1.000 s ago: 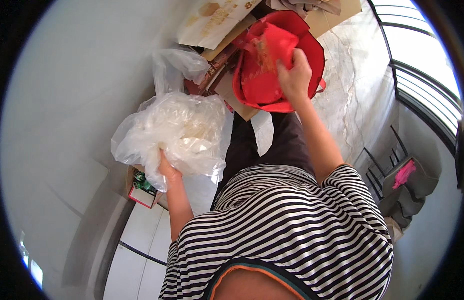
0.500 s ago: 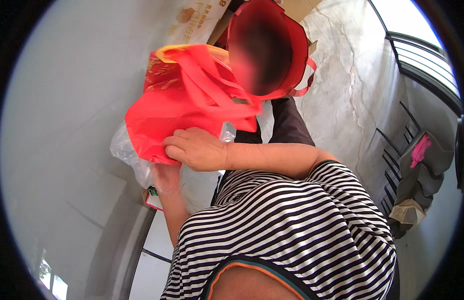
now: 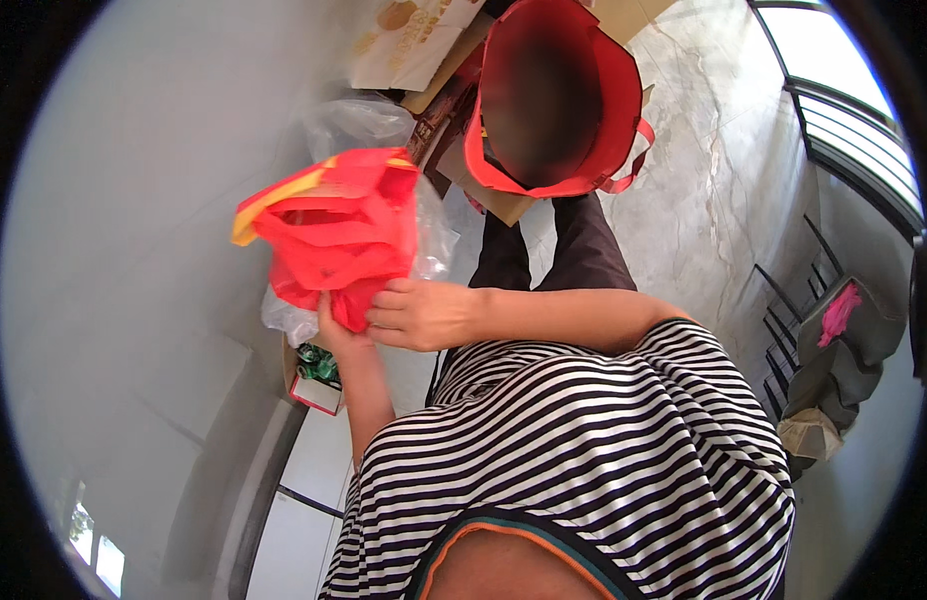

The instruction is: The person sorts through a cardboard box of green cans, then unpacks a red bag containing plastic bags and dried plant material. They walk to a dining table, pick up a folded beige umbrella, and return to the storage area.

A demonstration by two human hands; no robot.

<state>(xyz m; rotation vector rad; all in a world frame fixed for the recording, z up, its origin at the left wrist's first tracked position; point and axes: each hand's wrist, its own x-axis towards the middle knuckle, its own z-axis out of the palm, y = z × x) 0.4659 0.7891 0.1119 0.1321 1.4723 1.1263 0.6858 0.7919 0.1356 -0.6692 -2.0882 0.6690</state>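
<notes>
A crumpled red fabric bag point(image 3: 349, 235) with a yellow edge and loop handles hangs in front of me, left of centre. My left hand point(image 3: 342, 332) grips its lower end, the thumb on top and most fingers hidden behind the cloth. Right beside it, my right hand point(image 3: 419, 313) pinches a fold of the same bag. Clear plastic point(image 3: 436, 240) shows behind the bag, and more pokes out by my left hand. Farther off, a large red tote bag point(image 3: 622, 95) stands with its mouth open; its inside is dark and blurred.
Clear plastic point(image 3: 359, 125) lies near a white printed carton point(image 3: 409, 45) and brown cardboard point(image 3: 479, 185). Below my left hand is a box with green cans point(image 3: 319, 365). Stacked grey chairs point(image 3: 854, 350) carry a pink cloth point(image 3: 841, 313) at right. A grey wall point(image 3: 154, 200) rises at left.
The red fabric bag has swung leftward, away from the tote, and crumpled smaller. Both hands keep hold of it. The green cans and the plastic by the carton have come into sight.
</notes>
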